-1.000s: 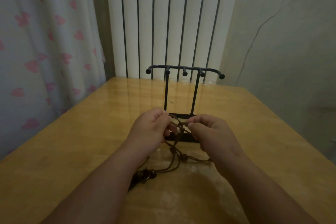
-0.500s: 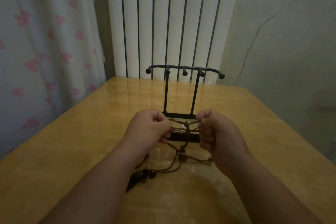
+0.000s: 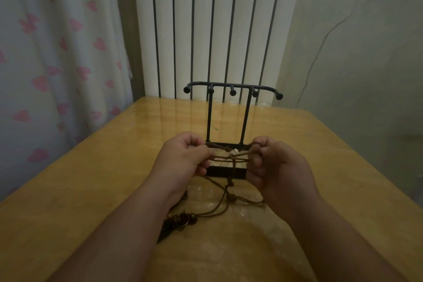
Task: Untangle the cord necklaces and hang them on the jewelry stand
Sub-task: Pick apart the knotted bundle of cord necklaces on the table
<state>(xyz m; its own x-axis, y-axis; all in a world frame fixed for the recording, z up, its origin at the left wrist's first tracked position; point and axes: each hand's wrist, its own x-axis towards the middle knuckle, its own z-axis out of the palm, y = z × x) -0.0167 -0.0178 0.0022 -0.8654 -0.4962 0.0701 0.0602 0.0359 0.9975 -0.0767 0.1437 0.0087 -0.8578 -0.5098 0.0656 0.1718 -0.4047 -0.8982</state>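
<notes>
Table (image 3: 91,190): wood, honey-toned; its varnish was smooth and glossy and mirrored the radiator (image 3: 203,30), which was white with a smooth painted finish.
Jewelry stand (image 3: 246,119): thin black metal rod; looked dull satin.
Cord necklaces (image 3: 225,192): brown matt fibre cord, knotted; carried one pale smooth bead (image 3: 234,153).
Curtain (image 3: 57,64): thin matt cloth, pink-printed.
Wall (image 3: 354,64): pale plaster; was matt, slightly uneven.

One head-worn wide-angle view, forward and down, close over the table (image 3: 75,190), facing the jewelry stand (image 3: 208,119) and radiator (image 3: 202,18).
</notes>
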